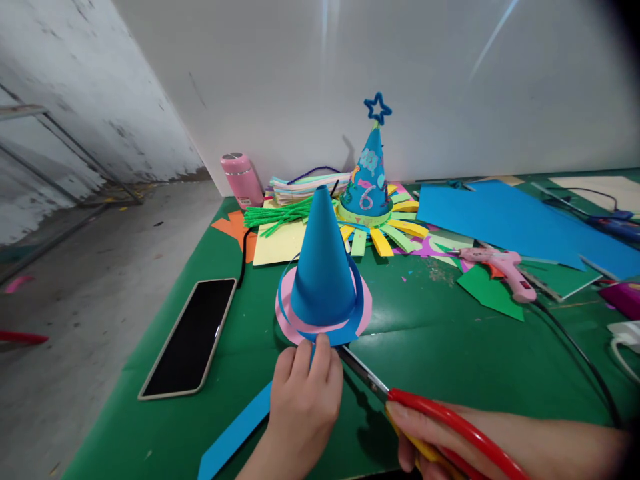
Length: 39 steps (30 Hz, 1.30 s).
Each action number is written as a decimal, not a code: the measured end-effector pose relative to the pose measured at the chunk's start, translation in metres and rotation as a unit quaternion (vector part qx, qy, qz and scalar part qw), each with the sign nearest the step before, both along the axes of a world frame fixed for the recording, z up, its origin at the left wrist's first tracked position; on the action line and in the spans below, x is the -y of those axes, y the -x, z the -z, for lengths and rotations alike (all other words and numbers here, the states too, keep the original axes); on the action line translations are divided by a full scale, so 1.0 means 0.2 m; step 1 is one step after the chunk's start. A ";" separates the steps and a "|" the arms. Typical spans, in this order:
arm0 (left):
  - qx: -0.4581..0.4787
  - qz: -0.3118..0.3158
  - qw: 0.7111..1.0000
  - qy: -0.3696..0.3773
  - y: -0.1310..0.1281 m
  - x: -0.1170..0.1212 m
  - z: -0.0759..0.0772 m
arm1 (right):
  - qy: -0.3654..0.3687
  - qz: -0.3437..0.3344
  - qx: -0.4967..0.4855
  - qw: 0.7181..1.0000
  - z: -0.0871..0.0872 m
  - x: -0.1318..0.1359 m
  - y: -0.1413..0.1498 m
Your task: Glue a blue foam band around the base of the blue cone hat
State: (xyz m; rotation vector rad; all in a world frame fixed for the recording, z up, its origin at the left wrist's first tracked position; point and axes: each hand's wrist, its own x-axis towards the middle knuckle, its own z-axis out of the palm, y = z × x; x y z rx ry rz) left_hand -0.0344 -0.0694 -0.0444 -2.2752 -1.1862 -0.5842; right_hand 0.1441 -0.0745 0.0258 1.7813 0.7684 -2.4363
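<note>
In front of me stands a plain blue paper cone on a pink paper brim, with a narrow band of blue paper curving round its base. My left hand is closed at the brim's near edge, its fingers pinching a blue paper strip whose long tail runs out to the lower left. My right hand grips scissors with red and yellow handles. Their blades reach to the near edge of the blue band beside my left fingertips; the tips are hidden there.
Left lies a phone. Behind the cone are green pipe cleaners, a pink bottle and a decorated blue party hat topped by a star. Blue sheets and a pink glue gun with a trailing cord lie at right.
</note>
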 end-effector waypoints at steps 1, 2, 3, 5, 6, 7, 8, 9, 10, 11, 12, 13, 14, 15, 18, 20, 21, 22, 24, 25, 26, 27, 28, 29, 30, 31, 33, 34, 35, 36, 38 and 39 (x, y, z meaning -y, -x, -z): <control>-0.001 0.001 1.000 -0.001 0.00 0.00 0.00 | 0.027 0.004 0.020 0.999 0.00 0.00 0.00; -0.001 0.002 1.000 -0.001 0.00 0.00 0.00 | 0.052 0.010 0.038 0.998 0.00 0.00 0.01; -0.002 0.003 1.000 -0.002 -0.01 0.00 0.00 | 0.071 0.020 0.051 0.996 0.00 -0.01 0.01; -0.005 0.002 1.000 -0.003 -0.01 0.00 -0.01 | 0.089 0.038 0.050 0.994 -0.01 -0.01 0.03; -0.006 0.001 1.000 -0.005 -0.01 0.00 -0.01 | 0.092 0.046 0.048 0.994 -0.01 -0.01 0.03; -0.009 0.000 1.000 -0.006 -0.01 0.00 -0.01 | 0.095 0.052 0.049 0.993 0.00 -0.01 0.04; -0.011 -0.001 1.000 -0.006 -0.01 0.00 -0.01 | 0.095 0.059 0.052 0.992 0.00 0.00 0.04; -0.013 -0.001 1.000 -0.007 -0.01 0.00 -0.01 | 0.096 0.064 0.055 0.992 0.01 0.00 0.04; -0.014 0.000 1.000 -0.007 0.00 0.00 0.00 | 0.096 0.069 0.057 0.991 0.02 0.00 0.05; -0.014 0.001 1.000 -0.007 0.00 0.00 0.00 | 0.095 0.072 0.060 0.991 0.02 0.01 0.05; -0.014 0.002 1.000 -0.007 0.00 0.00 0.00 | 0.094 0.076 0.060 0.991 0.03 0.01 0.05; -0.014 0.003 1.000 -0.007 0.00 0.00 0.00 | 0.094 0.078 0.059 0.991 0.03 0.01 0.05; -0.014 0.003 1.000 -0.006 0.00 0.00 0.00 | 0.094 0.080 0.062 0.990 0.03 0.02 0.05; -0.013 0.003 1.000 -0.004 0.00 0.00 -0.01 | 0.095 0.082 0.066 0.990 0.03 0.02 0.05; -0.009 0.002 1.000 0.000 0.00 0.01 -0.02 | 0.094 0.089 0.079 0.988 0.04 0.03 0.05; -0.008 0.001 1.000 -0.002 0.00 0.01 -0.02 | 0.088 0.084 0.074 0.990 0.05 0.03 0.05; -0.009 0.001 1.000 -0.003 0.00 0.01 -0.03 | 0.082 0.076 0.068 0.991 0.06 0.03 0.04; -0.009 0.000 1.000 -0.003 0.00 0.01 -0.03 | 0.072 0.069 0.061 0.993 0.07 0.04 0.04; -0.009 0.001 1.000 -0.004 0.00 0.01 -0.03 | 0.056 0.053 0.049 0.996 0.07 0.03 0.03; -0.009 0.004 1.000 -0.006 0.00 0.01 -0.03 | 0.051 0.049 0.047 0.996 0.07 0.03 0.03; -0.010 0.005 1.000 -0.008 0.00 0.01 -0.03 | 0.052 0.044 0.047 0.997 0.06 0.02 0.03; -0.010 0.006 1.000 -0.010 0.00 0.01 -0.03 | 0.054 0.040 0.048 0.997 0.05 0.02 0.03; -0.011 0.006 1.000 -0.010 0.00 0.01 -0.03 | 0.058 0.036 0.049 0.996 0.04 0.01 0.04; -0.010 0.005 1.000 -0.010 0.00 0.01 -0.02 | 0.061 0.032 0.051 0.996 0.03 0.00 0.04; -0.008 0.004 1.000 -0.010 0.00 0.01 -0.02 | 0.064 0.029 0.054 0.996 0.03 0.00 0.05; -0.006 0.002 1.000 -0.010 0.00 0.01 -0.02 | 0.065 0.026 0.059 0.996 0.02 -0.01 0.05; -0.003 0.002 1.000 -0.008 0.00 0.01 -0.02 | 0.058 0.026 0.071 0.995 0.03 -0.01 0.06; -0.002 0.004 1.000 -0.008 0.00 0.00 -0.02 | 0.048 0.025 0.076 0.996 0.03 -0.01 0.06; -0.001 0.006 1.000 -0.010 0.00 0.00 -0.02 | 0.034 0.025 0.078 0.996 0.03 -0.01 0.06; -0.002 0.008 1.000 -0.010 0.00 0.00 -0.02 | 0.018 0.026 0.078 0.996 0.04 0.00 0.06; -0.003 0.011 1.000 -0.008 0.01 0.00 -0.02 | -0.002 0.024 0.069 0.997 0.06 0.01 0.04; -0.003 0.010 1.000 -0.006 0.02 0.00 -0.02 | -0.007 0.022 0.061 0.998 0.08 0.01 0.03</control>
